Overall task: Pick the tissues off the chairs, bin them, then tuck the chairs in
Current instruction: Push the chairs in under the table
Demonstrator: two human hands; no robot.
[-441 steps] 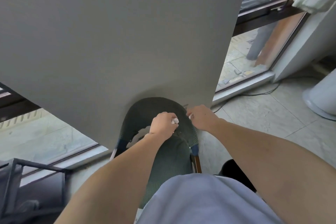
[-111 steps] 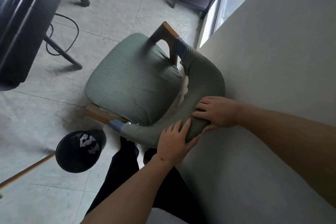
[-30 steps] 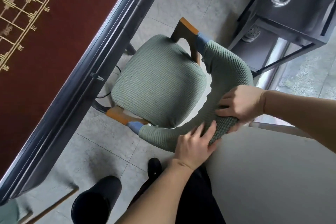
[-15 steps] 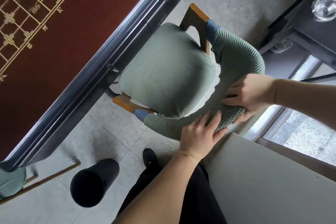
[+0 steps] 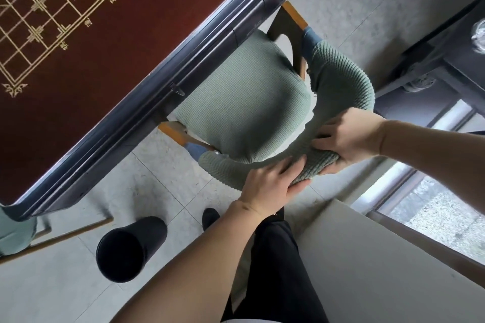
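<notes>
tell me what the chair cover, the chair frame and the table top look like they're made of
Chair cover: green stretch fabric, matte, judging by its knitted waffle texture.
Chair frame: looks like wood with an orange-brown finish, bare where the cover ends.
Table top: dark red, matte, probably felt or cloth, printed with a gold grid; the dark edge is glossy, metal or plastic, cannot tell which.

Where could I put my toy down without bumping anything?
The red tabletop is bare, as is the floor between the black bin and table edge. It's crowded at the green chair, where the left hand and right hand hold its backrest.
</notes>
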